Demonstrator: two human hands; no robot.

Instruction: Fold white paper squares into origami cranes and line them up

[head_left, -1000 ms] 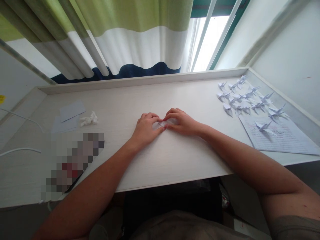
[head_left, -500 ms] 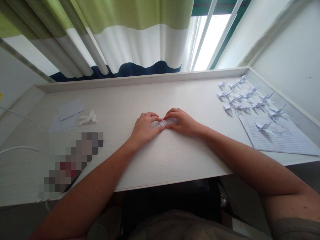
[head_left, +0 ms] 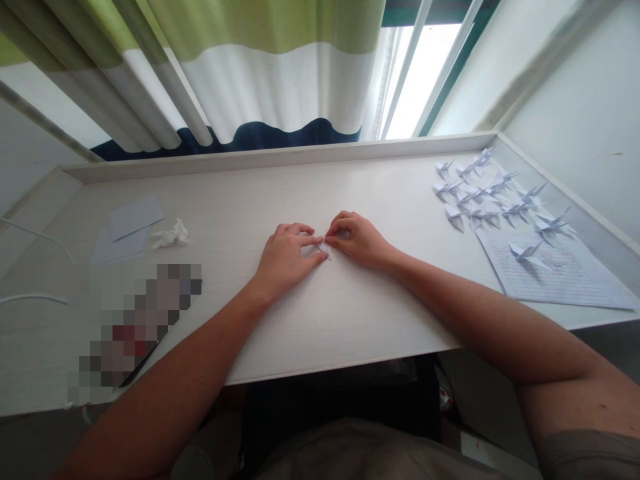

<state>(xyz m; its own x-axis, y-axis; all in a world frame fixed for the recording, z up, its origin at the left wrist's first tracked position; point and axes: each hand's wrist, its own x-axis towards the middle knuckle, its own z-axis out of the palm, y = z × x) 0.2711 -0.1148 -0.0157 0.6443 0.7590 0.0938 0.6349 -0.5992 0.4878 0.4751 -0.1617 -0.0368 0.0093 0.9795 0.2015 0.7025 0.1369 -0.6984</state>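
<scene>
A small piece of folded white paper (head_left: 324, 248) lies on the white desk between my two hands. My left hand (head_left: 289, 253) rests at its left side, thumb and index finger closed on its edges. At the upper right corner of the paper, my right hand (head_left: 356, 239) pinches with thumb and index finger together, the other fingers curled. The fingers cover much of the paper, so its exact folds are hard to make out. Several folded paper cranes (head_left: 475, 195) stand in rows at the far right, and one more crane (head_left: 524, 252) sits on lined, written sheets.
The desk (head_left: 280, 333) has a raised rim along the back. Flat paper sheets (head_left: 135, 217) and a crumpled tissue (head_left: 171, 235) lie at the left. A pixelated object (head_left: 140, 327) is near my left forearm, with white cables beside it. Lined sheets (head_left: 590, 283) lie at the right.
My right thumb has moved up from the lower edge of the paper to meet the index finger at its upper corner. My left hand keeps its hold. The view has shifted slightly.
</scene>
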